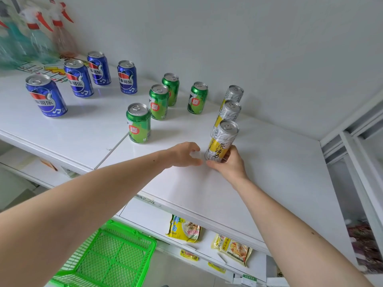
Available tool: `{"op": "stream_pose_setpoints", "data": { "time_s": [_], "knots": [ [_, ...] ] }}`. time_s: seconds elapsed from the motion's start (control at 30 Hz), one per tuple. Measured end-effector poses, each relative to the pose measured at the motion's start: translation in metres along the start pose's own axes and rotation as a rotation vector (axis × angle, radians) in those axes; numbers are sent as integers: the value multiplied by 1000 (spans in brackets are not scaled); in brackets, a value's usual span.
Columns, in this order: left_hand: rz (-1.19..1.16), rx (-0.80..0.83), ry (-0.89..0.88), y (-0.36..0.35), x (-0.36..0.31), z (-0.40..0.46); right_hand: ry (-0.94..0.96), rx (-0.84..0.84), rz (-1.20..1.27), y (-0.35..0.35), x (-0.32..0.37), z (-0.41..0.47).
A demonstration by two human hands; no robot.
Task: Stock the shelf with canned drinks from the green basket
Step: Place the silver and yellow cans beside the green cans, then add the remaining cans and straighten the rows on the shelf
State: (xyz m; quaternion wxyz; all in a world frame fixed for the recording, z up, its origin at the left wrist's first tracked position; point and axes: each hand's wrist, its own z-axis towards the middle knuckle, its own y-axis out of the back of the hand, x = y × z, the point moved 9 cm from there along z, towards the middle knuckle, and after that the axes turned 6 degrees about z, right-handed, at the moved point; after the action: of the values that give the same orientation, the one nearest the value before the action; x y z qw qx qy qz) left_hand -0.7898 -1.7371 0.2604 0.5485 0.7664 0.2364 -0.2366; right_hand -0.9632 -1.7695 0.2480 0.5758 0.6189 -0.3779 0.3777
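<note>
My right hand [228,164] grips the base of a tall silver-and-yellow can [222,141] that stands upright on the white shelf [269,172]. It is the front one of a row of three such cans. My left hand [183,155] rests on the shelf just left of that can, fingers curled and holding nothing. Several green cans [138,123] stand in the middle of the shelf, and several blue cans [46,96] stand at the left. The green basket [116,255] lies below at the lower left; the part in view holds no cans.
Spray bottles [39,32] stand blurred at the far left back of the shelf. Yellow noodle packets [183,228] lie on the lower shelf under the front edge. A white frame [356,146] borders the shelf on the right.
</note>
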Motion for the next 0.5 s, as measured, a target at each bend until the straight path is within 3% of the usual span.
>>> {"op": "stream_pose_setpoints", "data": {
  "time_s": [0.23, 0.5],
  "knots": [
    [-4, -28, -23, 4, 2, -16, -21, -126, -82, 9, 0, -19],
    [-86, -58, -84, 27, 32, -73, 98, -478, -59, 6, 35, -86]
  ]
}}
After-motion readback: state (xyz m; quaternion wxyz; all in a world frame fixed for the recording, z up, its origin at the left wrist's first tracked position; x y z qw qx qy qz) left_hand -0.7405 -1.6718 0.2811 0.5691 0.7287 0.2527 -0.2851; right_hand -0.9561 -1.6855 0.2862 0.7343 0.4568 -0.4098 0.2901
